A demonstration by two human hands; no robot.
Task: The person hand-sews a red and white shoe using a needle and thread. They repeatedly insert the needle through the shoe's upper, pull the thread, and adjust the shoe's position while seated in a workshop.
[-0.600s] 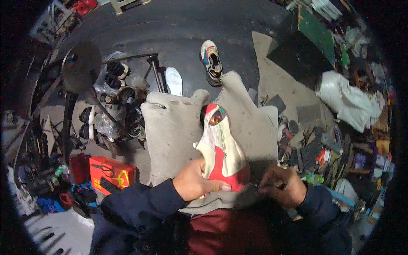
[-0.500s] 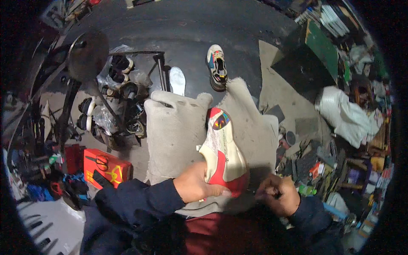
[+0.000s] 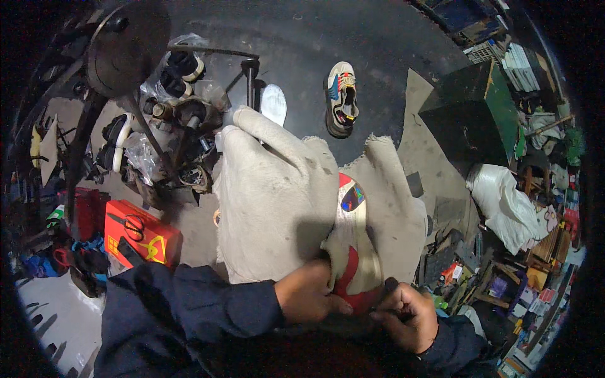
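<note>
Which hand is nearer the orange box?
Left. The left hand, gripping the cream-and-red sneaker, is right of the orange box; the right hand is farther right, beside the sneaker's near end.

Two hands are at the lower middle of the frame: one left hand [image 3: 305, 293] and one right hand [image 3: 409, 318], in two dark sleeves [image 3: 195, 309]. One red and cream shoe [image 3: 356, 242] is just right of centre, and one multicoloured sneaker [image 3: 334, 94] is at the upper middle. Near the centre are one white insole [image 3: 273, 106] and one beige cloth [image 3: 271, 201]. At the lower left are one red box [image 3: 149, 230] and one pair of scissors [image 3: 133, 223]; at the right, one green box [image 3: 466, 123] and one white sack [image 3: 501, 201]. At least three dark shoes [image 3: 181, 64] are at the left, too jumbled for an exact count.
</note>
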